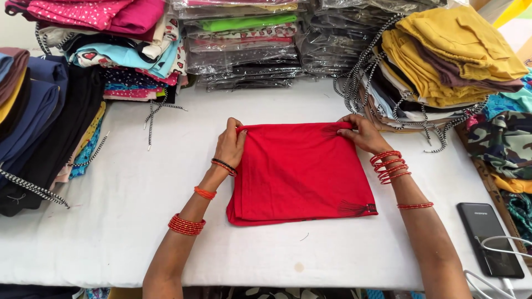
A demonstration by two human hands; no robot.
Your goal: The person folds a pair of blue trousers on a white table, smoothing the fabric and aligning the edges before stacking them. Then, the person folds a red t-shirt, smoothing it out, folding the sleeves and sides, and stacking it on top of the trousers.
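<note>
A folded red garment (299, 174) lies flat in the middle of a white table (122, 216). My left hand (230, 144) pinches its far left corner. My right hand (363, 133) grips its far right corner, fingers curled over the folded edge. Both wrists and forearms carry several red bangles. The cloth shows small black fan-shaped prints near the right edge.
Piles of folded clothes ring the table: dark blue and black ones (39, 122) at left, patterned ones (122, 50) at back left, plastic-wrapped packs (244, 44) at the back, yellow ones (454, 50) at right. A black phone (490, 238) with a white cable lies at front right.
</note>
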